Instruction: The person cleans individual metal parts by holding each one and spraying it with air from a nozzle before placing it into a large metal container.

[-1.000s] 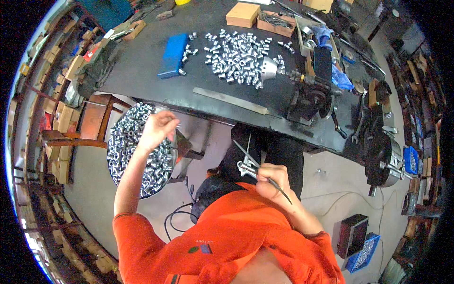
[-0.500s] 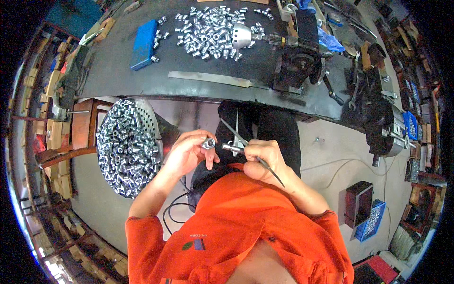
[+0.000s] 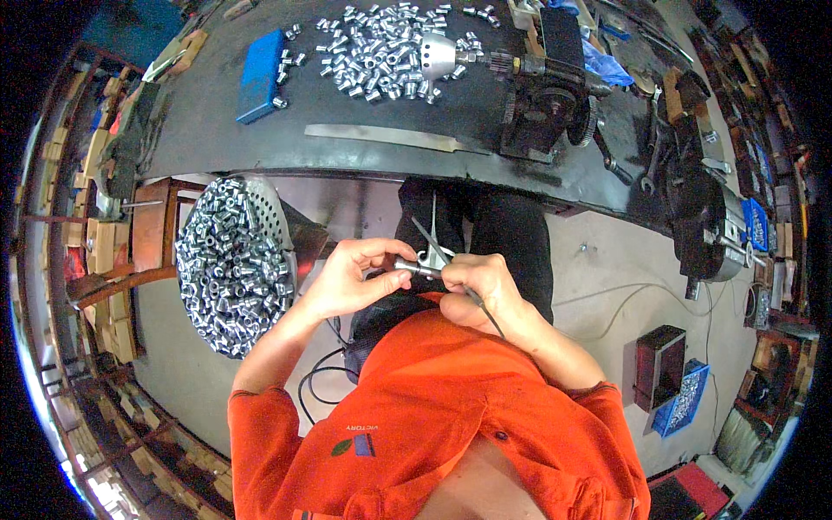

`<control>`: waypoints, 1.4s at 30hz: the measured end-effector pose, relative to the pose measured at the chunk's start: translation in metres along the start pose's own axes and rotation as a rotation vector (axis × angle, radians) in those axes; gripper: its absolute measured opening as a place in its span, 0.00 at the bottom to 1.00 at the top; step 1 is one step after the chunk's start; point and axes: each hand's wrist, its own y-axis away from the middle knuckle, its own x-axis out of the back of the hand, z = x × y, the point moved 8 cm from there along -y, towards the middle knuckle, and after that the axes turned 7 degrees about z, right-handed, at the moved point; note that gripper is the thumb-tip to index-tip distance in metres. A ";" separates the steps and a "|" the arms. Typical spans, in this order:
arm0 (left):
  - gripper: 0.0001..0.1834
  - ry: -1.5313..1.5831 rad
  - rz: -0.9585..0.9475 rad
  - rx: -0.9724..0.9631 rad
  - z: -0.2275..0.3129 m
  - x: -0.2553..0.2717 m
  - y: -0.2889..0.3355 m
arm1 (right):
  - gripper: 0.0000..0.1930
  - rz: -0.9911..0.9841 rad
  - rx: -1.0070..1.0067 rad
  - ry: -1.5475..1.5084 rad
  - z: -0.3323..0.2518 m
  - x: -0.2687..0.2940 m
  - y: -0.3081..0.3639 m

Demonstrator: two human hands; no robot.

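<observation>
Just now, the left hand (image 3: 351, 277) had closed the small gap to the right hand (image 3: 478, 284), its grip pinching a metal fitting (image 3: 414, 269) between thumb and fingers, directly in front of the right grip, so both hands apparently attended to one spot. The right grip was wrapped around a slim grey tool (image 3: 426, 232), while a perforated bowl (image 3: 267, 215) of similar fittings (image 3: 230, 277) stood left of both grips and the desk (image 3: 204, 130) lay beyond them.
</observation>
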 end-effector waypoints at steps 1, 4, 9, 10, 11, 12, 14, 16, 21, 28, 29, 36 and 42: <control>0.10 0.004 -0.005 0.006 0.000 0.000 -0.001 | 0.12 -0.006 -0.015 -0.021 0.004 0.000 0.001; 0.10 -0.020 0.047 -0.054 0.006 0.007 -0.004 | 0.12 0.015 -0.077 -0.064 0.005 0.010 0.003; 0.11 -0.724 0.322 -0.202 0.016 0.031 -0.010 | 0.14 0.003 0.024 -0.075 -0.025 0.030 0.008; 0.11 -0.786 0.390 -0.307 0.018 0.032 -0.009 | 0.14 -0.042 0.075 -0.113 -0.033 0.029 0.009; 0.12 -0.818 0.395 -0.320 0.015 0.033 -0.009 | 0.15 -0.079 0.133 -0.152 -0.042 0.026 0.009; 0.12 -0.847 0.398 -0.333 0.012 0.033 -0.009 | 0.15 -0.095 0.133 -0.176 -0.047 0.023 0.010; 0.13 -0.882 0.398 -0.352 0.010 0.031 -0.009 | 0.15 -0.118 0.133 -0.206 -0.051 0.017 0.011; 0.14 -0.893 0.392 -0.367 0.013 0.030 -0.009 | 0.15 -0.131 0.136 -0.212 -0.051 0.013 0.009; 0.15 -0.927 0.361 -0.398 0.017 0.025 -0.008 | 0.14 -0.146 0.061 -0.232 -0.046 0.008 0.002; 0.17 -0.896 0.242 -0.519 0.016 0.009 -0.011 | 0.12 -0.131 0.073 -0.171 -0.024 -0.014 -0.014; 0.17 -0.909 0.227 -0.559 0.016 0.004 -0.012 | 0.12 -0.126 0.090 -0.164 -0.017 -0.020 -0.016; 0.14 -0.986 0.279 -0.423 -0.004 0.024 -0.046 | 0.11 -0.032 0.103 -0.048 -0.013 0.007 -0.004; 0.12 -1.018 0.401 -0.573 0.035 0.058 -0.110 | 0.12 0.132 0.051 0.015 -0.016 0.038 0.011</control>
